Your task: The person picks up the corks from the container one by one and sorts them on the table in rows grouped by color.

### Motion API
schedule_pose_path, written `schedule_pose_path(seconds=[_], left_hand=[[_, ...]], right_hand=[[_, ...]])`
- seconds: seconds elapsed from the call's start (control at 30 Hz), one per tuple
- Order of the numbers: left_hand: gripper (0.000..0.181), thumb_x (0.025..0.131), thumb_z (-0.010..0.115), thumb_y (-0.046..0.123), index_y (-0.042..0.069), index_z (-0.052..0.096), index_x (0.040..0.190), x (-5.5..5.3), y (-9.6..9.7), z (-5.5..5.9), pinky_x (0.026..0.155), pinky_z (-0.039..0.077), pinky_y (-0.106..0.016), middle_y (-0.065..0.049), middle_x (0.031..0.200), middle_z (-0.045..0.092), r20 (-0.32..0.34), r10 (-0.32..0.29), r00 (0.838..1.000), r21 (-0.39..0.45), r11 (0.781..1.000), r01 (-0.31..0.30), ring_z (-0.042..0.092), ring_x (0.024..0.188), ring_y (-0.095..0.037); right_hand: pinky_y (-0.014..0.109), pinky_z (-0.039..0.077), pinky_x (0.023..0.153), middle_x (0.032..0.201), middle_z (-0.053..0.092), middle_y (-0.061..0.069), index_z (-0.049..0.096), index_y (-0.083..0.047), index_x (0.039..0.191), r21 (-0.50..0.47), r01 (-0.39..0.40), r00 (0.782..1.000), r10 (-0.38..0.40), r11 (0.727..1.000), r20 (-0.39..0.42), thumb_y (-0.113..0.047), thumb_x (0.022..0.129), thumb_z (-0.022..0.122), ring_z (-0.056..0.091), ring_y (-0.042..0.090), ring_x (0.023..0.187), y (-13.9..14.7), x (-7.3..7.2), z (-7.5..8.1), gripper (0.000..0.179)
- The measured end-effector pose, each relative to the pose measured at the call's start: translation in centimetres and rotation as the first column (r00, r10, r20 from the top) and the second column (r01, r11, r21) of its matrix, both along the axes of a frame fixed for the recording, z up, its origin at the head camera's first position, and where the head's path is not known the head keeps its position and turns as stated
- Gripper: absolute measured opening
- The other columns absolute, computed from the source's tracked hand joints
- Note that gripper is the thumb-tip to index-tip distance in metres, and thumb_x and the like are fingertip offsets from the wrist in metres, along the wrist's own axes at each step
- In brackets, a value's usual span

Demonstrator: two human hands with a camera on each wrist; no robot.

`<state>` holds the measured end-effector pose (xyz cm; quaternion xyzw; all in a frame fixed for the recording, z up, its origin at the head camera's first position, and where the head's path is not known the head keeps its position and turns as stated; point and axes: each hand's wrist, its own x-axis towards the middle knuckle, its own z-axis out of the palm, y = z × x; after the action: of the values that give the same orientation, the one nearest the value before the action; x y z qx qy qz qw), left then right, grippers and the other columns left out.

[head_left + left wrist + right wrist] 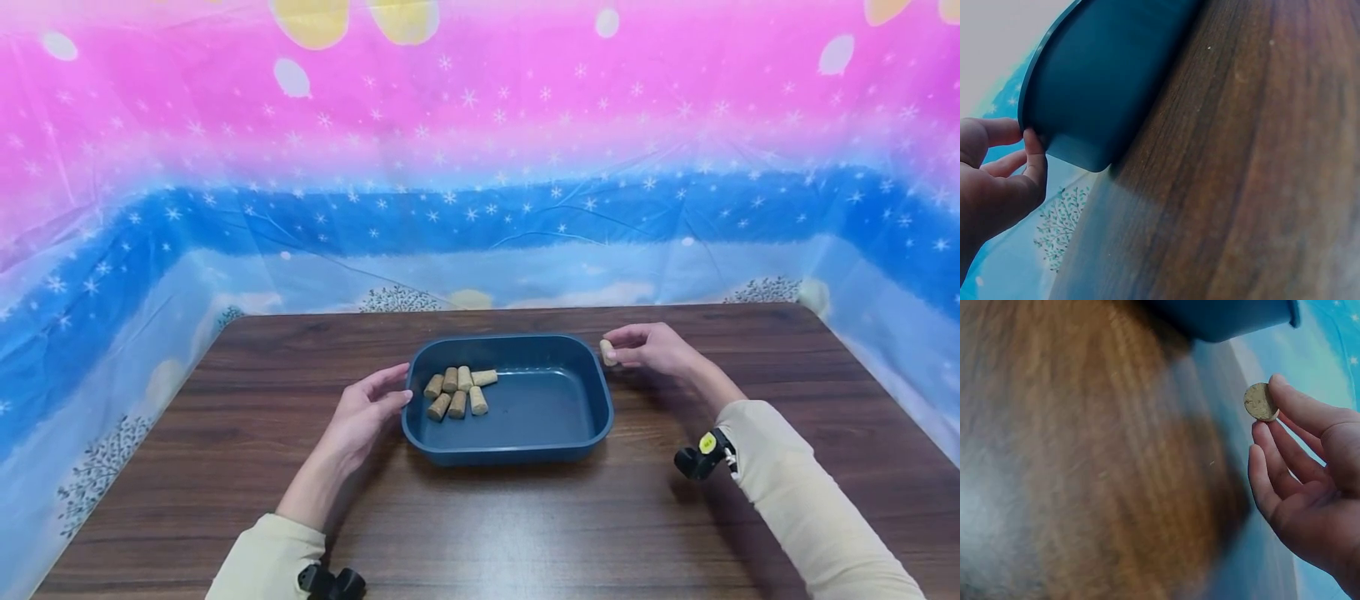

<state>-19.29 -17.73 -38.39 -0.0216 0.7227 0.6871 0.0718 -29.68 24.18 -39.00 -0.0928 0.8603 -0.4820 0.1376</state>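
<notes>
A dark blue rectangular tub (517, 454) stands on the wooden table. Several cork stoppers (457, 404) are grouped at the left side of its floor, most upright or leaning and one lying on its side. My left hand (363, 417) pinches the tub's left rim between thumb and fingers; the left wrist view shows the fingertips at the rim (1021, 106). Just outside the tub's right rim, my right hand (656, 348) holds a single cork stopper (607, 352) between thumb and fingers. In the right wrist view the round end of this stopper (1260, 402) faces the camera.
The brown wooden table (480, 533) extends on all sides of the tub. A pink and blue patterned cloth (480, 208) hangs behind it and along both sides. A black wrist camera (705, 457) sits at the right cuff, another (332, 582) at the left cuff.
</notes>
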Motion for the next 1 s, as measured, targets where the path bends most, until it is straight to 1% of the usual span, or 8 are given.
schedule_pose_path(seconds=[0.1, 0.2, 0.37, 0.6, 0.67, 0.77, 0.9, 1.0], left_hand=[[0.047, 0.097, 0.054, 0.001, -0.001, 0.043, 0.143, 0.0, -0.1, -0.1, 0.094, 0.047, -0.029, -0.019, 0.143, 0.043, -0.002, -0.002, 1.0, -0.003, 1.0, 0.002, 0.051, 0.12, -0.03], [0.047, 0.096, 0.054, 0.001, -0.002, 0.043, 0.142, 0.1, -0.1, -0.2, 0.092, 0.048, -0.027, -0.019, 0.142, 0.044, -0.004, -0.002, 1.0, -0.002, 1.0, 0.002, 0.052, 0.119, -0.03], [0.048, 0.096, 0.054, 0.001, -0.001, 0.043, 0.142, 0.1, 0.0, -0.2, 0.092, 0.048, -0.027, -0.019, 0.142, 0.044, -0.005, -0.004, 1.0, -0.005, 1.0, 0.004, 0.052, 0.119, -0.03], [0.048, 0.096, 0.056, 0.003, 0.0, 0.044, 0.142, 0.1, -0.1, -0.1, 0.102, 0.041, -0.038, -0.019, 0.143, 0.043, -0.008, -0.01, 1.0, -0.009, 1.0, 0.01, 0.048, 0.123, -0.031], [0.048, 0.096, 0.056, 0.003, 0.0, 0.043, 0.142, 0.1, -0.1, 0.0, 0.103, 0.039, -0.04, -0.019, 0.144, 0.043, -0.008, -0.015, 1.0, -0.005, 1.0, 0.014, 0.047, 0.125, -0.031], [0.048, 0.096, 0.056, 0.002, -0.001, 0.043, 0.142, 0.1, -0.1, 0.0, 0.102, 0.041, -0.037, -0.019, 0.144, 0.042, -0.008, -0.015, 1.0, 0.007, 1.0, 0.015, 0.047, 0.125, -0.031], [0.048, 0.096, 0.055, 0.001, -0.001, 0.043, 0.142, 0.1, -0.1, -0.1, 0.096, 0.046, -0.03, -0.019, 0.143, 0.043, -0.001, -0.008, 1.0, 0.017, 1.0, 0.008, 0.049, 0.122, -0.032], [0.048, 0.096, 0.055, 0.001, -0.001, 0.043, 0.142, 0.0, -0.1, -0.1, 0.095, 0.046, -0.029, -0.019, 0.142, 0.043, 0.0, -0.005, 1.0, 0.016, 1.0, 0.005, 0.05, 0.121, -0.032]], right_hand=[[0.033, 0.053, 0.083, 0.111, 0.065, 0.014, 0.058, 0.005, 0.127, -0.015, 0.029, 0.999, -0.029, 0.999, 0.019, -0.019, 0.086, 0.075, 0.061, 0.017, 0.094, 0.1, 0.2, -0.7, 0.05], [0.03, 0.052, 0.079, 0.106, 0.067, 0.012, 0.061, 0.005, 0.123, -0.006, 0.039, 0.999, -0.039, 0.999, 0.013, -0.02, 0.085, 0.076, 0.061, 0.016, 0.089, 0.2, 0.3, -1.2, 0.048], [0.031, 0.049, 0.08, 0.108, 0.068, 0.013, 0.063, 0.003, 0.122, 0.024, 0.033, 0.999, -0.033, 0.999, 0.001, -0.024, 0.084, 0.076, 0.06, 0.018, 0.092, 0.6, 0.3, -1.7, 0.049], [0.032, 0.047, 0.083, 0.108, 0.068, 0.012, 0.063, 0.003, 0.122, 0.029, 0.031, 1.0, -0.03, 0.999, -0.007, -0.025, 0.083, 0.077, 0.059, 0.02, 0.096, 0.7, 0.4, -1.9, 0.05], [0.033, 0.047, 0.084, 0.108, 0.068, 0.012, 0.063, 0.002, 0.122, 0.031, 0.034, 0.999, -0.034, 0.999, -0.008, -0.026, 0.082, 0.078, 0.059, 0.021, 0.097, 0.7, 0.4, -1.8, 0.051], [0.034, 0.046, 0.086, 0.109, 0.068, 0.013, 0.063, 0.003, 0.123, 0.038, 0.03, 1.0, -0.03, 0.999, -0.007, -0.026, 0.082, 0.078, 0.058, 0.023, 0.099, 0.7, 0.4, -1.7, 0.052], [0.034, 0.046, 0.085, 0.11, 0.066, 0.015, 0.06, 0.004, 0.126, 0.041, 0.016, 1.0, -0.016, 0.999, -0.003, -0.026, 0.084, 0.076, 0.057, 0.025, 0.099, 0.8, 0.3, -1.7, 0.054], [0.033, 0.046, 0.084, 0.109, 0.065, 0.013, 0.058, 0.004, 0.128, 0.041, 0.008, 1.0, -0.007, 0.999, -0.009, -0.025, 0.085, 0.075, 0.057, 0.023, 0.097, 0.9, 0.3, -1.7, 0.055]])
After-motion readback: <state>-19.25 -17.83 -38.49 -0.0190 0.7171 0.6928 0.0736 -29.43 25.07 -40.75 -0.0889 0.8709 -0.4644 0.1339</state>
